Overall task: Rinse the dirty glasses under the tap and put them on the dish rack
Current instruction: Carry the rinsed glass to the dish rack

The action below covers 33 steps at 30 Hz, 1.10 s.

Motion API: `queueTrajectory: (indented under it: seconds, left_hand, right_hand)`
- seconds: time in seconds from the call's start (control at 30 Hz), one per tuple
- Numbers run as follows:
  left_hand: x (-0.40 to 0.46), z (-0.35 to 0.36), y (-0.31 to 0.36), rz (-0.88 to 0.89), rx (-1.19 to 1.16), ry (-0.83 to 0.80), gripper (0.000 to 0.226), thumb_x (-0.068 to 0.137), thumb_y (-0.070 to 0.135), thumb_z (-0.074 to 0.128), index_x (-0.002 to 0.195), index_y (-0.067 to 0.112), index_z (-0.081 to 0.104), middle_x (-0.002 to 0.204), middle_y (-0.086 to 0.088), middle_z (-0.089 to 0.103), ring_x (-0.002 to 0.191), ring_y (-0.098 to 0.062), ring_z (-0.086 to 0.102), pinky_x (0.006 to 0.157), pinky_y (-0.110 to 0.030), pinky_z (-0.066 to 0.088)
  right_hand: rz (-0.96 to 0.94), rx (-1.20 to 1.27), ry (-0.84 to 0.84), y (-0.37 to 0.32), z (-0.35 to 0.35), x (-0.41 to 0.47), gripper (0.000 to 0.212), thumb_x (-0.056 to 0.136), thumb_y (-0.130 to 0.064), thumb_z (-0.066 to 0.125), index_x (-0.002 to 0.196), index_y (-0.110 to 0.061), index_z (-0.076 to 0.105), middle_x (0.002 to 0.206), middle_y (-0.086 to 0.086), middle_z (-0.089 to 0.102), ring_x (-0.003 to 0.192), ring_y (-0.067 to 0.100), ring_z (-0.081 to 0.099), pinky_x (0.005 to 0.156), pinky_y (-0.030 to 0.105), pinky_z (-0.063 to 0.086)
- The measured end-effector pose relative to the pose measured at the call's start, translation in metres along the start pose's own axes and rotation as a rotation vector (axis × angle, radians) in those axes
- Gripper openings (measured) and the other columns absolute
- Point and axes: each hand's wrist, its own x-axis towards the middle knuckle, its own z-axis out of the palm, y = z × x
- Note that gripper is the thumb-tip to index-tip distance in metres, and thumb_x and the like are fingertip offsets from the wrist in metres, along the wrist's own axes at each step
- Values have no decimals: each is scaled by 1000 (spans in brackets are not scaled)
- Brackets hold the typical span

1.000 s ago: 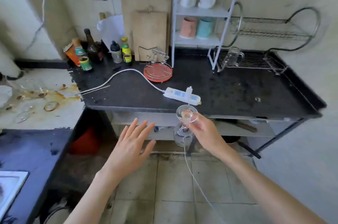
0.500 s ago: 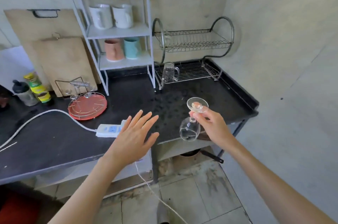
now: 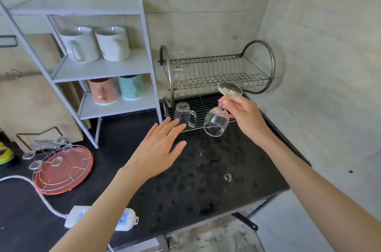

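My right hand [image 3: 245, 116] pinches the stem of a clear wine glass [image 3: 216, 123] that hangs upside down, foot up, just over the front edge of the dish rack's lower grid. The two-tier wire dish rack [image 3: 218, 74] stands at the back right of the black counter. A glass mug with a handle [image 3: 184, 114] sits upside down on the lower grid at its left. My left hand [image 3: 159, 146] hovers flat with spread fingers over the counter, its fingertips close to the mug. A small glass hangs at the rack's upper left [image 3: 179, 73].
A white shelf unit [image 3: 107, 68] with two white mugs, a pink cup and a teal cup stands left of the rack. A red round tray with a wire cup holder [image 3: 64, 169] and a white power strip [image 3: 123, 219] lie on the wet black counter [image 3: 206, 169]. Walls close in the right side.
I have come closer to the counter and rack. My right hand has carried the upturned wine glass forward over the rack's lower grid. My left hand has moved forward too.
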Motion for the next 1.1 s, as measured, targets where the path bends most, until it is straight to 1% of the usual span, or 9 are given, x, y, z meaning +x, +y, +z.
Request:
queueTrajectory:
  seconds: [0.23, 0.43, 0.57, 0.67, 0.8, 0.87, 0.93, 1.03, 1.1]
  left_hand:
    - [103, 17, -2, -20, 51, 71, 63, 90, 49, 18, 142, 20, 38, 150, -3, 34, 142, -21, 23, 113, -32, 8]
    - [172, 40, -4, -81, 116, 78, 48, 95, 30, 43, 140, 13, 41, 146, -14, 38, 139, -30, 28, 113, -45, 19]
    - [194, 51, -11, -149, 208, 76, 52, 92, 27, 53, 140, 13, 40, 147, -15, 37, 138, -32, 28, 111, -49, 19]
    - [199, 59, -14, -208, 253, 44, 53, 93, 38, 37, 142, 17, 38, 148, -14, 35, 139, -31, 28, 110, -48, 18]
    - [195, 68, -18, -227, 369, 11, 54, 92, 40, 33, 141, 19, 40, 145, -15, 40, 135, -33, 36, 109, -51, 21]
    - [195, 71, -19, -230, 379, 18, 54, 92, 40, 33, 142, 20, 38, 146, -14, 39, 135, -32, 35, 110, -51, 21]
    - [195, 72, -19, -239, 373, 21, 55, 92, 40, 32, 143, 22, 35, 148, -12, 36, 137, -31, 32, 111, -50, 17]
    - [194, 73, -18, -256, 359, 13, 55, 91, 40, 33, 144, 23, 33, 149, -11, 35, 138, -30, 31, 111, -49, 15]
    - [194, 72, -18, -261, 350, 13, 55, 91, 40, 33, 144, 23, 33, 149, -11, 35, 138, -30, 31, 112, -49, 14]
  right_hand:
    - [-94, -36, -37, 15, -25, 128, 17, 97, -20, 47, 104, -17, 62, 99, -12, 61, 95, 7, 60, 94, 36, 51]
    - [-123, -38, -121, 36, -26, 237, 24, 97, -21, 47, 113, -11, 62, 115, 2, 64, 98, 12, 61, 92, 31, 50]
    - [-108, -89, -192, 59, -7, 284, 27, 97, -23, 49, 116, -9, 61, 114, 3, 63, 104, 21, 61, 94, 32, 48]
    - [-89, -92, -252, 74, 9, 303, 28, 97, -22, 48, 116, -7, 61, 107, 4, 64, 91, 23, 63, 83, 32, 52]
    - [-118, -132, -290, 90, 27, 318, 29, 98, -24, 48, 117, -6, 61, 98, 0, 59, 63, -2, 44, 59, 16, 37]
    - [-137, -146, -297, 93, 34, 321, 28, 98, -23, 48, 116, -7, 62, 104, 3, 63, 69, 2, 51, 65, 20, 45]
    - [-151, -165, -302, 95, 39, 323, 28, 97, -22, 49, 115, -7, 63, 112, 6, 65, 85, 13, 60, 82, 30, 50]
    - [-164, -182, -321, 98, 44, 323, 27, 97, -23, 50, 112, -7, 65, 108, 7, 67, 79, 13, 60, 79, 30, 50]
    - [-168, -180, -328, 99, 46, 323, 26, 96, -23, 51, 111, -7, 66, 106, 7, 68, 89, 19, 64, 86, 37, 51]
